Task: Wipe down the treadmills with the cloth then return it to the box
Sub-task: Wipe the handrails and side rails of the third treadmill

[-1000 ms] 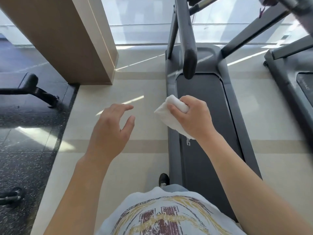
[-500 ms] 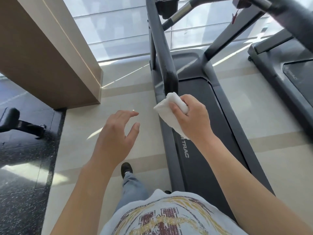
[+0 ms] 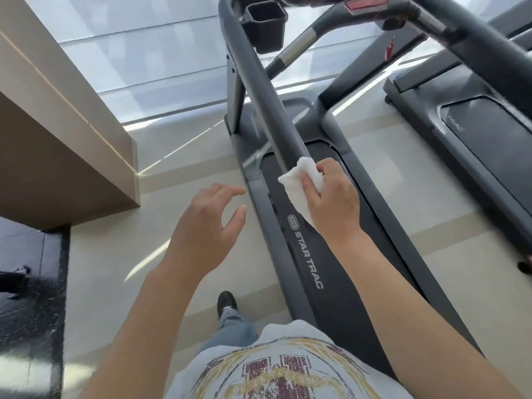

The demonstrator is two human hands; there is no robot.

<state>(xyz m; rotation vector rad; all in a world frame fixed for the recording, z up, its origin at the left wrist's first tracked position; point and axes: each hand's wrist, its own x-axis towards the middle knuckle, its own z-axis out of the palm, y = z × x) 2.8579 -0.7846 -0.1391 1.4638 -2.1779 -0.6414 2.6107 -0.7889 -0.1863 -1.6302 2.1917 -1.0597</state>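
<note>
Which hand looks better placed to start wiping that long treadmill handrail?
The right hand. It grips the white cloth, whose top sits at the near end of the handrail. The left hand hangs open over the floor, holding nothing.

You're looking at a bright daylit scene: light pours in from the window wall (image 3: 138, 61) at twelve o'clock, washed pale and hazy. Thin sunlit streaks cross the floor (image 3: 172, 156) toward seven o'clock, and a glare patch sits on the dark glossy flooring (image 3: 31, 312) at eight o'clock. Your wide lens bends the treadmill handrail (image 3: 267, 90) and the frame edges. The console (image 3: 374, 7) at one o'clock is smeared with blur; the centre reads fairly sharp, shadows soft.
</note>
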